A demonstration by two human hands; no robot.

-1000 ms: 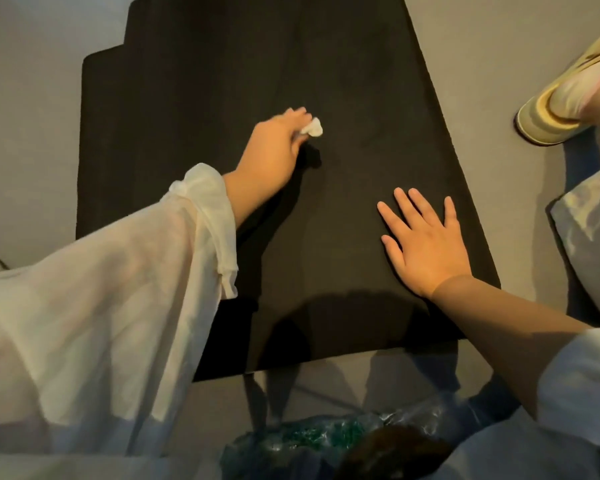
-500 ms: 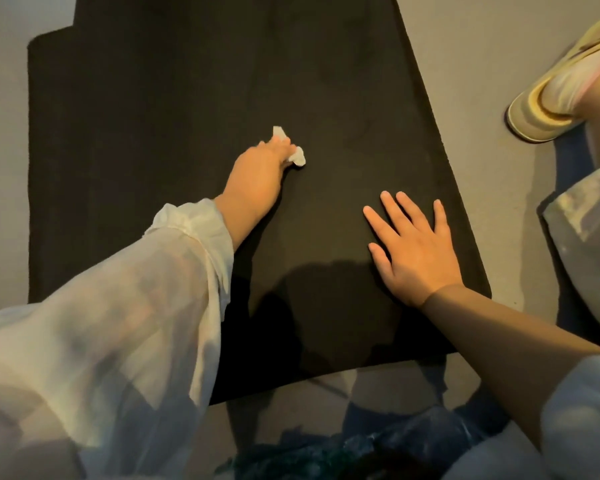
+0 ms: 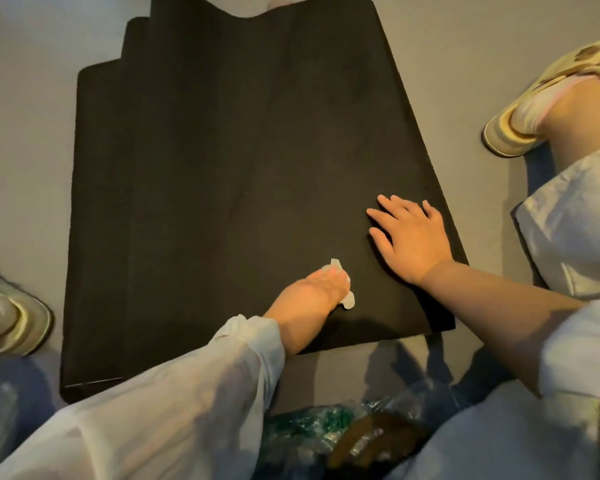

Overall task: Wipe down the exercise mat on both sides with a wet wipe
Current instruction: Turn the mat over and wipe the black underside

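A dark brown exercise mat (image 3: 243,174) lies flat on the grey floor, with folded layers stepping out along its left side. My left hand (image 3: 312,294) grips a crumpled white wet wipe (image 3: 347,299) and presses it on the mat close to the near edge. The wipe shows at my fingertips and beside my palm. My right hand (image 3: 413,233) lies flat on the mat near its right edge, fingers spread and straight.
My slippered feet rest on the floor, one at the far right (image 3: 541,109) and one at the left edge (image 3: 18,317). A crinkled clear plastic pack with green print (image 3: 326,427) lies just below the mat's near edge. A pale object (image 3: 257,3) overlaps the mat's far end.
My left hand has drawn the wipe back toward me across the mat, from its middle to near the front edge. My right hand stays flat in place.
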